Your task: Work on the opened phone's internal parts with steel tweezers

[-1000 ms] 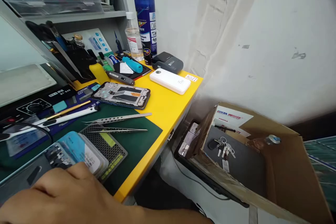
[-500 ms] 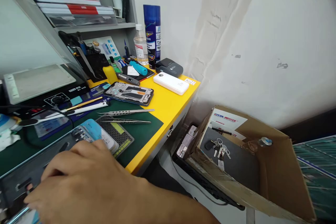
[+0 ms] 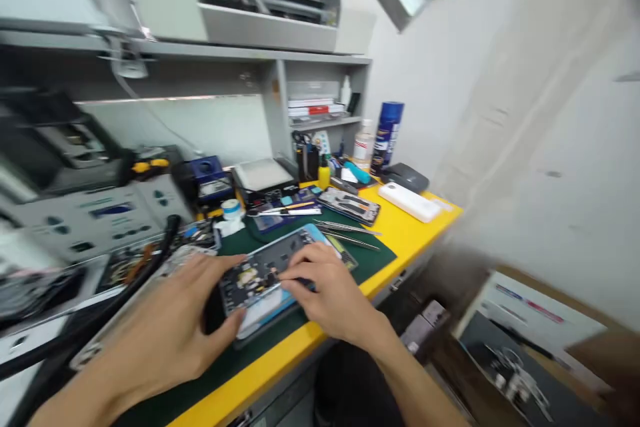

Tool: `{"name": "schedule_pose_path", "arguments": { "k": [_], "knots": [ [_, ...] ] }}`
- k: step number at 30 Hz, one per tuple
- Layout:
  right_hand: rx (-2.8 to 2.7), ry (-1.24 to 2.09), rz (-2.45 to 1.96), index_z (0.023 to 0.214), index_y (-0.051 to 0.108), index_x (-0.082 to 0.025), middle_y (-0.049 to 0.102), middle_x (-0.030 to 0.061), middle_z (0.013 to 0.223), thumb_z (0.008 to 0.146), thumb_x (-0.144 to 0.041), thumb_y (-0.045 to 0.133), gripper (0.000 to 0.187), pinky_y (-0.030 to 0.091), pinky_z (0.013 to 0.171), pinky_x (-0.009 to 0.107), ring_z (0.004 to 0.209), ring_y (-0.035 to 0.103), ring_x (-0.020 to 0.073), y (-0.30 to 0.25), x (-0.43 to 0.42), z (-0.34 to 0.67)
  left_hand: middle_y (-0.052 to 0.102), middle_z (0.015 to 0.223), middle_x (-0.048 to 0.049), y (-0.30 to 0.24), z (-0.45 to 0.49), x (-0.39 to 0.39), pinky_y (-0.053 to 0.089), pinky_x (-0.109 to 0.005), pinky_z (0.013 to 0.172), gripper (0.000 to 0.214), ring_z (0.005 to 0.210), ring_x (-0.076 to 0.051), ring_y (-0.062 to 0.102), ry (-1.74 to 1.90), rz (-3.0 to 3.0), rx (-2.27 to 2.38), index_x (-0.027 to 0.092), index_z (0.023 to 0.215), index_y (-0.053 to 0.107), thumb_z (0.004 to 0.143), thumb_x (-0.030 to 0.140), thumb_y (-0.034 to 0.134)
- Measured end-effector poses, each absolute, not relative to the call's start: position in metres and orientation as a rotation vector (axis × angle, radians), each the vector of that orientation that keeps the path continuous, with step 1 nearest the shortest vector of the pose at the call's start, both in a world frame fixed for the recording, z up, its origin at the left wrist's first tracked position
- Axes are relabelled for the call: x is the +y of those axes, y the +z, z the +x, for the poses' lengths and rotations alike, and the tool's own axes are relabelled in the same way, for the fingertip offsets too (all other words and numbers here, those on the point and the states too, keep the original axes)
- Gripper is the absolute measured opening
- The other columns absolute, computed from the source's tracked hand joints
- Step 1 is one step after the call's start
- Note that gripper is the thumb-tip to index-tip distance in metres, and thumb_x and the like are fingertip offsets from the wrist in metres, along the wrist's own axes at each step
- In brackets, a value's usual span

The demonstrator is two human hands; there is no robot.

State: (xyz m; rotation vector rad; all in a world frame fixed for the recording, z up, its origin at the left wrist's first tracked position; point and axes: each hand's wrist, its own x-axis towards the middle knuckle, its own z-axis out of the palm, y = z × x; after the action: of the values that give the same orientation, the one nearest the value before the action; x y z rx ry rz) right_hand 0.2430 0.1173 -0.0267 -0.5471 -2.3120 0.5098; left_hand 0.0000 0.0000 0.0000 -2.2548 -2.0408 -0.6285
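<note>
An opened phone frame, dark inside with small parts in its lower left, lies tilted over the green mat. My left hand grips its left end, thumb at the near edge and fingers at the far edge. Over the frame's right half, my right hand has its fingertips pinched together at the inner parts. Whatever sits between those fingertips is too small and blurred to make out. A light blue and white surface shows along the frame's near side. Tweezers lie just beyond my right hand.
Behind the frame stand a heating plate and another opened phone. A white power bank and a blue spray can are at the right. A black cable crosses on the left; a cardboard box stands below the bench.
The view has swung left and back, bringing my left hand into sight on the phone frame. My right hand stays over the frame with fingers pinched. The tweezers appear unmoved.
</note>
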Motion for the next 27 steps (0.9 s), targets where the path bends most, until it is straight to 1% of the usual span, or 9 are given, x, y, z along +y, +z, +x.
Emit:
{"name": "schedule_pose_path", "arguments": {
  "k": [2, 4, 6, 9, 13, 17, 20, 23, 27],
  "knots": [
    [-2.297, 0.523, -0.550, 0.105, 0.077, -0.017, 0.077, 0.0027, 0.105, 0.104, -0.019, 0.074, 0.004, 0.061, 0.095, 0.046, 0.102, 0.074, 0.0231, -0.026, 0.117, 0.243, 0.070, 0.133, -0.0092, 0.005, 0.003, -0.004, 0.052, -0.051, 0.109, 0.056, 0.123, -0.033, 0.066, -0.551, -2.279, -2.059, 0.027, 0.147, 0.056, 0.096, 0.046, 0.065],
    [-2.292, 0.548, -0.553, 0.103, 0.077, -0.017, 0.075, 0.0024, 0.104, 0.104, -0.017, 0.073, 0.004, 0.060, 0.094, 0.045, 0.100, 0.072, 0.0224, -0.024, 0.116, 0.243, 0.068, 0.138, -0.0091, 0.008, 0.007, -0.005, 0.051, -0.049, 0.110, 0.057, 0.133, -0.034, 0.062, -0.525, -2.272, -2.095, 0.026, 0.150, 0.055, 0.096, 0.043, 0.062],
    [-2.297, 0.579, -0.562, 0.104, 0.079, -0.019, 0.075, 0.0030, 0.105, 0.104, -0.017, 0.073, 0.007, 0.060, 0.091, 0.044, 0.101, 0.071, 0.0231, -0.023, 0.115, 0.244, 0.068, 0.138, -0.0099, 0.010, 0.011, -0.005, 0.053, -0.048, 0.107, 0.057, 0.131, -0.034, 0.063, -0.533, -2.256, -2.133, 0.026, 0.152, 0.053, 0.097, 0.040, 0.059],
    [-2.309, 0.606, -0.577, 0.103, 0.083, -0.021, 0.074, 0.0067, 0.103, 0.104, -0.017, 0.069, 0.014, 0.059, 0.087, 0.044, 0.101, 0.069, 0.0260, -0.022, 0.115, 0.246, 0.067, 0.138, -0.0103, 0.013, 0.013, -0.007, 0.053, -0.046, 0.109, 0.060, 0.131, -0.032, 0.063, -0.563, -2.287, -2.132, 0.023, 0.153, 0.054, 0.094, 0.038, 0.060],
    [-2.325, 0.599, -0.592, 0.105, 0.083, -0.023, 0.074, 0.0100, 0.105, 0.107, -0.020, 0.064, 0.019, 0.058, 0.084, 0.045, 0.100, 0.069, 0.0282, -0.023, 0.116, 0.246, 0.069, 0.135, -0.0104, 0.015, 0.013, -0.007, 0.053, -0.049, 0.108, 0.061, 0.129, -0.034, 0.062, -0.612, -2.303, -2.103, 0.021, 0.152, 0.056, 0.092, 0.035, 0.058],
    [-2.351, 0.595, -0.617, 0.109, 0.083, -0.026, 0.074, 0.0093, 0.104, 0.108, -0.024, 0.064, 0.020, 0.059, 0.080, 0.042, 0.098, 0.070, 0.0273, -0.022, 0.117, 0.246, 0.070, 0.133, -0.0099, 0.013, 0.013, -0.006, 0.054, -0.050, 0.108, 0.059, 0.124, -0.033, 0.064, -0.660, -2.298, -2.083, 0.023, 0.148, 0.059, 0.091, 0.034, 0.060],
    [-2.369, 0.589, -0.636, 0.110, 0.084, -0.027, 0.074, 0.0090, 0.105, 0.108, -0.025, 0.064, 0.020, 0.060, 0.080, 0.042, 0.097, 0.071, 0.0272, -0.020, 0.116, 0.247, 0.070, 0.136, -0.0101, 0.011, 0.013, -0.004, 0.056, -0.050, 0.105, 0.057, 0.127, -0.034, 0.064, -0.679, -2.290, -2.089, 0.025, 0.147, 0.060, 0.090, 0.034, 0.060],
    [-2.380, 0.573, -0.642, 0.107, 0.083, -0.026, 0.073, 0.0097, 0.105, 0.108, -0.023, 0.061, 0.023, 0.060, 0.082, 0.044, 0.098, 0.070, 0.0281, -0.019, 0.114, 0.247, 0.071, 0.137, -0.0111, 0.010, 0.012, -0.003, 0.058, -0.052, 0.101, 0.056, 0.128, -0.036, 0.065, -0.668, -2.298, -2.097, 0.024, 0.145, 0.061, 0.090, 0.034, 0.060],
    [-2.400, 0.563, -0.661, 0.104, 0.082, -0.025, 0.073, 0.0107, 0.104, 0.108, -0.023, 0.060, 0.023, 0.060, 0.076, 0.044, 0.096, 0.070, 0.0294, -0.016, 0.113, 0.246, 0.069, 0.145, -0.0123, 0.011, 0.010, -0.002, 0.058, -0.056, 0.107, 0.059, 0.139, -0.039, 0.060, -0.642, -2.306, -2.096, 0.022, 0.148, 0.059, 0.090, 0.035, 0.059]
  ]
}}
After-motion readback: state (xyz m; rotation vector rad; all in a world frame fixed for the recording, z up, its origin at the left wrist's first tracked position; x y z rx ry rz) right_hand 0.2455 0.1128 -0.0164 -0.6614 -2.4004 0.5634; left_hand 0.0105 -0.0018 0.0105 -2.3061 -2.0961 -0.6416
